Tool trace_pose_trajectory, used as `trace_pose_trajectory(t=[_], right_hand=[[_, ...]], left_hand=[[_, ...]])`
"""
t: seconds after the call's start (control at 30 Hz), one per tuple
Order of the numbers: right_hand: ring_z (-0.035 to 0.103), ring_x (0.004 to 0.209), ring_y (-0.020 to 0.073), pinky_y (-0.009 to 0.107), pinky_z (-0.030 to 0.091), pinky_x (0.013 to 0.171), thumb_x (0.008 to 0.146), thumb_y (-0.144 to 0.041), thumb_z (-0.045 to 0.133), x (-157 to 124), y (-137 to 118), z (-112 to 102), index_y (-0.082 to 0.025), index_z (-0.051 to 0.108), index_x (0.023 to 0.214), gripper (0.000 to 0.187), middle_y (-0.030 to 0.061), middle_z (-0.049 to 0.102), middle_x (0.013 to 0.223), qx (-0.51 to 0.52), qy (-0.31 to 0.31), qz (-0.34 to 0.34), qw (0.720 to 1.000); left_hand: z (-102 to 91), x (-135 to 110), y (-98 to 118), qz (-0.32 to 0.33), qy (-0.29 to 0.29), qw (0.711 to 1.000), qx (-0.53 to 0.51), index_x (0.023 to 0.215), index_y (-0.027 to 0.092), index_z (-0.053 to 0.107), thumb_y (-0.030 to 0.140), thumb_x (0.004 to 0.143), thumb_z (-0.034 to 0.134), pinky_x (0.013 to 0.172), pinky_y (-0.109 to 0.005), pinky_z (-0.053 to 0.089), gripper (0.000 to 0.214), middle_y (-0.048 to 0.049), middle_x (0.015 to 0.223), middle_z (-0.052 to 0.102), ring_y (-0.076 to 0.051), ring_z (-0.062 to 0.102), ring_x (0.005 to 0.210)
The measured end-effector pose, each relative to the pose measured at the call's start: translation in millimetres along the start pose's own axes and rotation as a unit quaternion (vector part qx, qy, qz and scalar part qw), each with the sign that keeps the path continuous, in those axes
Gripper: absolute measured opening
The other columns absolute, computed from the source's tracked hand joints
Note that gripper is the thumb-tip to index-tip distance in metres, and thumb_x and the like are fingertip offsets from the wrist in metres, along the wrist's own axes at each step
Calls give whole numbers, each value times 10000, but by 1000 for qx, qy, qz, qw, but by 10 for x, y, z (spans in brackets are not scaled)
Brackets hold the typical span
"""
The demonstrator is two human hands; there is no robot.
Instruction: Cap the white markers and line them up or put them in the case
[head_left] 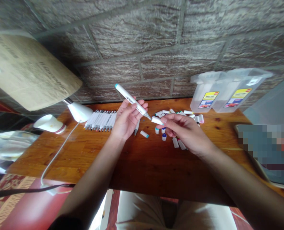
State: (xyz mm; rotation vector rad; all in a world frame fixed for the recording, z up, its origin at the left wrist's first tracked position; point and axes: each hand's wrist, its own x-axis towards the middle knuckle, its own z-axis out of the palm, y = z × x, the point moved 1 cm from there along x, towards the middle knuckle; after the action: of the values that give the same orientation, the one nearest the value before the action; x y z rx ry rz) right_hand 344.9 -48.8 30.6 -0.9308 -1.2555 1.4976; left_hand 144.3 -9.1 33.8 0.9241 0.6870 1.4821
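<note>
My left hand (127, 119) is closed on a white marker (130, 98) with a light-blue end, its grey nib end slanting down to the right. Between the fingers of my right hand (180, 129) is a white marker cap (157, 120), its opening close to the nib; I cannot tell whether they touch. Beneath the hands, a loose cap with a blue end (144, 134) lies on the wooden table (132, 169). More caps, some blue-ended (164, 137), lie around my right hand. Left of my left hand, several uncapped markers (101, 120) form a row.
Clear plastic containers (224, 92) with yellow labels stand at the back right against the stone wall (156, 41). A lamp (81, 111) with a paper shade, its white cord (60, 147), and a tilted paper cup (50, 124) are at left. A blurred flat object (264, 153) lies right.
</note>
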Motion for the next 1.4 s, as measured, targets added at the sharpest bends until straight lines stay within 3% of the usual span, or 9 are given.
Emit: trace_pose_trajectory(t=[0.17,0.37,0.63,0.97,1.2,1.4], right_hand=[[522,524,74,240,448,512,791,-501,807,3,21,26,-185,731,930,353,55,793,875,-3,-2,9,1000],[594,575,101,271,509,575,780,-489,816,-17,13,47,-187,743,1016,390,60,800,927,-26,-46,1,999],[572,566,98,260,470,550,896,-536,678,-36,-43,37,-182,749,976,370,62,804,915,-93,-87,-16,992],[587,581,107,259,488,571,835,-568,741,-8,10,-6,-191,715,1028,424,56,776,835,-62,-47,-3,997],[511,561,74,218,408,491,744,-446,860,18,9,-10,-189,731,998,384,-12,688,760,-1,-31,-42,999],[477,532,58,202,350,468,763,-406,854,49,52,-42,-192,757,1004,337,-22,665,703,39,-12,-24,999]], left_hand=[[17,-35,-17,1,-20,1000,19,1037,232,632,241,781,802,996,-327,573,307,5,964,789,-184,758,1028],[24,-51,-21,12,-44,998,33,1005,218,644,274,745,854,985,-335,578,339,-14,980,789,-213,749,1066],[10,-47,-40,1,-72,996,47,1028,201,663,282,725,884,937,-328,602,384,-10,936,788,-193,776,924],[-3,-69,-70,-34,-131,985,110,1017,165,716,347,769,856,876,-355,615,338,-77,965,800,-209,769,890],[-15,-86,-191,-21,-183,970,159,1007,154,765,306,758,866,856,-298,606,308,-67,973,787,-185,752,882],[32,-122,-214,-41,-188,968,162,1088,173,747,377,809,820,802,-294,613,354,-62,952,786,-167,752,812]])
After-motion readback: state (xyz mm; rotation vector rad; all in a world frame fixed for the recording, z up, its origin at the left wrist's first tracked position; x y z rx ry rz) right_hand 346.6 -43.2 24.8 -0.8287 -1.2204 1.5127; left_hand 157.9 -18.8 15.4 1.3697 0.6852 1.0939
